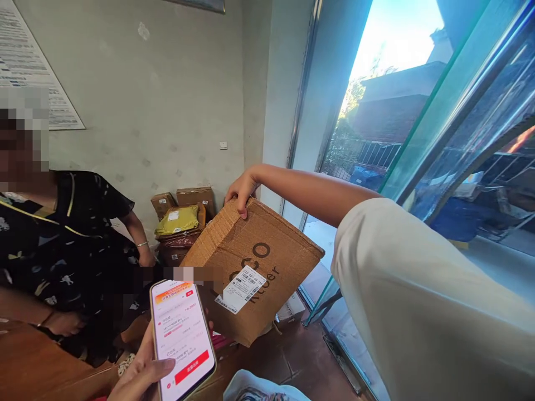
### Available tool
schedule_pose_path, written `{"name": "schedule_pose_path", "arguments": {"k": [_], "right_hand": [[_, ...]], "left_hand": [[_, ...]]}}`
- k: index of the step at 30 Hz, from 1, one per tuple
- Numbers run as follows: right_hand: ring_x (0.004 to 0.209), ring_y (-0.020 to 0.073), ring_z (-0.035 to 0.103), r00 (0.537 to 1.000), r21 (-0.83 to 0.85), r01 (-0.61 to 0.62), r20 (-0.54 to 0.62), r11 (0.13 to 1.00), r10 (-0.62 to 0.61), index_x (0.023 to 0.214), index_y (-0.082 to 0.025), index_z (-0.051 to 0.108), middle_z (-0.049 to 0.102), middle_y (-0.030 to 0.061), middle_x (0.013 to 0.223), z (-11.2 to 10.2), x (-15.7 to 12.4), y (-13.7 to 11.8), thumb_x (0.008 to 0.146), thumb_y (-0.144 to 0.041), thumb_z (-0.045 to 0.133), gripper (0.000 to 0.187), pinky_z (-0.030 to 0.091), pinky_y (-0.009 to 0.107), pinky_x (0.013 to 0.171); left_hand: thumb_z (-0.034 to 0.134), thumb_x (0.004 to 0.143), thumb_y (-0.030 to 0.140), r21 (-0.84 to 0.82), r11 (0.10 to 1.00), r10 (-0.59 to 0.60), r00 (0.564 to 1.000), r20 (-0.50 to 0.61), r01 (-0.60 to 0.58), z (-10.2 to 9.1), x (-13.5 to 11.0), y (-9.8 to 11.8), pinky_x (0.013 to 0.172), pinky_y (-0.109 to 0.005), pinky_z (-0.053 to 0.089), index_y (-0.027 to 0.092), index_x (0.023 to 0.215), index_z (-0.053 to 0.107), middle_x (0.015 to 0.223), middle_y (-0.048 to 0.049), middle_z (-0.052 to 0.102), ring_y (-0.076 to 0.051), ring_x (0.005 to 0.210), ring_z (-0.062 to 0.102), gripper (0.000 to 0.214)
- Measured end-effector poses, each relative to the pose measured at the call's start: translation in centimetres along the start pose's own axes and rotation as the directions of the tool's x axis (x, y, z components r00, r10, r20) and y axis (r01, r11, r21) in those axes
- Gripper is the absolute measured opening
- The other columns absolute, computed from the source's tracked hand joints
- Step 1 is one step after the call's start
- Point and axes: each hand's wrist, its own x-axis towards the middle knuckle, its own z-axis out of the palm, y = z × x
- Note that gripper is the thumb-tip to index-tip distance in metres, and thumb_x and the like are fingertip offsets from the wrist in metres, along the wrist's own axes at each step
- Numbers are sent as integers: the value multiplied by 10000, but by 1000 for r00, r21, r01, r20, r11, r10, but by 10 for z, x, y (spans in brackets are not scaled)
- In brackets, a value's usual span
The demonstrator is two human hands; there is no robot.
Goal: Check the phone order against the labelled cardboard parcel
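Pale wall [179, 83], glass door [443, 106], brown floor [307, 351]; left hand [140, 362] around phone [184, 334], right hand [243, 189] around edge of box [263, 256].

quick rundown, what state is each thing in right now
phone: screen lit, held in the left hand
cardboard box: tilted, gripped at its upper edge by the right hand
white label: stuck on the box
yellow parcel: lying on a stack
glass door: looks open
wall switch: too small to tell on or off
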Motion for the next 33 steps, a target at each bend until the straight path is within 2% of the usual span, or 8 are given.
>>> {"name": "schedule_pose_path", "arguments": {"k": [3,6,8,10,14,24,33], "right_hand": [[900,287,644,1000,13,-3,11,1000,2,1111,-148,548,645,52,994,-2,3,0,416,-306,824,764,551,390,698],[917,300,640,999,17,-1,33,1000,0,1091,-150,560,640,44,980,-4,5,0,403,-324,832,760,548,409,711],[936,314,634,1000,9,-8,25,1000,8,1074,-151,567,640,39,962,-4,5,-1,406,-328,833,741,545,413,712],[949,325,628,1000,8,-14,7,1000,14,1061,-150,571,641,35,933,-4,7,-2,394,-335,833,740,542,406,700],[952,321,623,1000,6,-1,3,1000,1,1038,-155,572,639,21,894,-5,12,-2,343,-378,835,776,538,382,677],[964,306,625,1000,-14,-3,30,1000,4,1034,-173,561,636,29,943,-6,11,-4,348,-438,845,788,546,377,687],[975,318,621,999,-13,-23,27,1000,23,1050,-165,564,639,38,959,-8,10,-4,348,-417,839,795,548,380,674]], "left_hand": [[669,676,100,29,998,-57,998,-2,57,-21,10,-7,972,-556,483,497,1436,37,1247,18,636,-343,1148,566,1065],[753,606,107,83,995,-52,999,5,52,-34,18,-10,928,-534,524,513,1429,58,1275,22,614,-353,1138,574,1151],[782,584,107,106,994,-39,999,-17,41,-29,18,-9,908,-482,545,518,1426,35,1264,20,625,-335,1132,585,1199],[805,555,95,103,994,-39,998,-44,44,-15,14,-6,903,-425,549,494,1433,-19,1238,8,647,-314,1133,591,1269],[833,465,45,57,998,-34,999,-39,36,7,8,-2,907,-401,533,407,1447,-118,1224,-37,659,-315,1161,576,1414],[801,539,30,64,998,1,998,65,-5,-6,12,-4,915,-402,514,348,1453,-159,1302,-127,592,-296,1131,599,1363],[816,520,29,49,999,8,1000,21,-9,4,12,-3,873,-386,543,350,1466,-98,1235,-123,640,-317,1106,612,1354]]}}
